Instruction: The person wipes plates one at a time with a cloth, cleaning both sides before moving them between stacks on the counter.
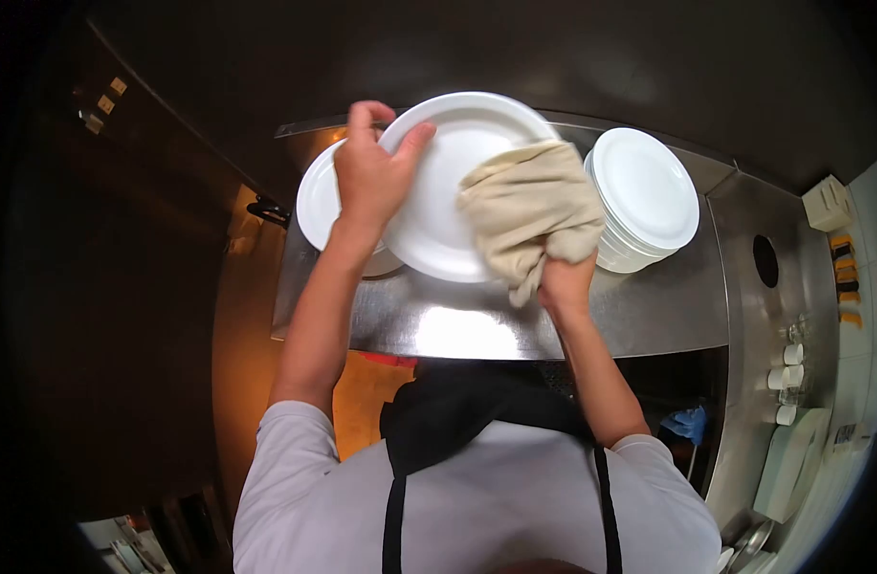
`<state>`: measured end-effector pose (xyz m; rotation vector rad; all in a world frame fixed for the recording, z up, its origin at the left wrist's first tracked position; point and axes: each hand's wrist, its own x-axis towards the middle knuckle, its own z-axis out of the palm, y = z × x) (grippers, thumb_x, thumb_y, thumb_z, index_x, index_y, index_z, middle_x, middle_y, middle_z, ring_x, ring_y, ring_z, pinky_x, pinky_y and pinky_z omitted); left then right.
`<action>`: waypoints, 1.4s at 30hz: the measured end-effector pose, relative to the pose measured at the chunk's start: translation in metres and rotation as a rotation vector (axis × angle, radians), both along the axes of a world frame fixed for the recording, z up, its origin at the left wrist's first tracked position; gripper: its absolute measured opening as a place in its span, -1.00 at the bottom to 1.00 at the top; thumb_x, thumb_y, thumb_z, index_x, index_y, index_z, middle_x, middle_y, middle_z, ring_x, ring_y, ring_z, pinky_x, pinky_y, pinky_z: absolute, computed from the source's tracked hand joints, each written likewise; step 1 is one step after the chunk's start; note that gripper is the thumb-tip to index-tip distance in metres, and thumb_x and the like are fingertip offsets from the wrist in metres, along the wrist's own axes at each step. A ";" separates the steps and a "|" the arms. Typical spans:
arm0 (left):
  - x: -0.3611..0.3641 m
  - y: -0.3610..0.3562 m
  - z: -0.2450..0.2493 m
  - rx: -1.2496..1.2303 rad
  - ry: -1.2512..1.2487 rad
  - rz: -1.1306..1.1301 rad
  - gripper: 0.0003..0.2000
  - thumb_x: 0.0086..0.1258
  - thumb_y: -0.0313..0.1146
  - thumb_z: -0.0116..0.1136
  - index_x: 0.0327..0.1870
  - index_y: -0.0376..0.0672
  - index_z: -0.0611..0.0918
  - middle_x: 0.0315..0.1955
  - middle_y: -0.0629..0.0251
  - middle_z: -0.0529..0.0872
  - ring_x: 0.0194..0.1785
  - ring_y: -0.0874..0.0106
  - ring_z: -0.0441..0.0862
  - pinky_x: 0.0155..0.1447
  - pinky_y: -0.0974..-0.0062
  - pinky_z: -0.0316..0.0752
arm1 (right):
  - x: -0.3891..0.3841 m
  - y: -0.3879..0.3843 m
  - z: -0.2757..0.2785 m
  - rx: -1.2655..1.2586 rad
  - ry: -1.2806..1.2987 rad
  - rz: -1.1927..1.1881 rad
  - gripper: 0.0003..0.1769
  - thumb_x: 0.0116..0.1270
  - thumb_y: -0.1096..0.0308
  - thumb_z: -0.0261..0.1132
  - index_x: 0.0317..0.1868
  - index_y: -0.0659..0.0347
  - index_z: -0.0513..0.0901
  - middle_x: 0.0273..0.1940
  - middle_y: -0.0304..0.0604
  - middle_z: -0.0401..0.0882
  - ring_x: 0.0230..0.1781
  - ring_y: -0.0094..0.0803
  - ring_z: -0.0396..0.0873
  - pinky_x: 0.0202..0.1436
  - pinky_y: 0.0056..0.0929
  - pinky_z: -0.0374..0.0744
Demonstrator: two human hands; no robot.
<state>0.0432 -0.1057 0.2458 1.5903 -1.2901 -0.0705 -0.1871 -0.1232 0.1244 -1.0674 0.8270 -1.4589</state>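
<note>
A white plate (429, 206) is held up, tilted, above the steel counter (639, 311). My left hand (374, 177) grips its left rim, thumb on the face and fingers behind. A beige cloth (534, 196) lies bunched against the right side of the plate's face. My right hand (567, 282) is closed on the cloth from below, its fingers mostly covered by the folds. To the right stands a tall stack of white plates (646, 191). Another white plate pile (319, 201) sits at the left, partly hidden behind my left hand and the held plate.
A steel side counter (744, 277) with a dark round hole runs along the right. Several small white cups (792, 354) and a pale green board (790, 464) are on it. A white box (828, 204) stands at the far right corner. A dark wall (553, 57) rises behind the counter.
</note>
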 end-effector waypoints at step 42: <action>0.147 0.130 -0.134 -0.129 1.142 0.046 -0.31 0.22 -0.65 0.10 0.47 -0.26 0.30 0.29 0.05 0.53 0.32 0.19 0.53 0.41 0.32 0.44 | -0.028 0.036 -0.009 0.069 0.130 -0.122 -0.44 0.27 0.50 0.51 0.25 0.33 0.52 0.13 -0.15 0.61 0.07 -0.35 0.62 0.18 -0.31 0.61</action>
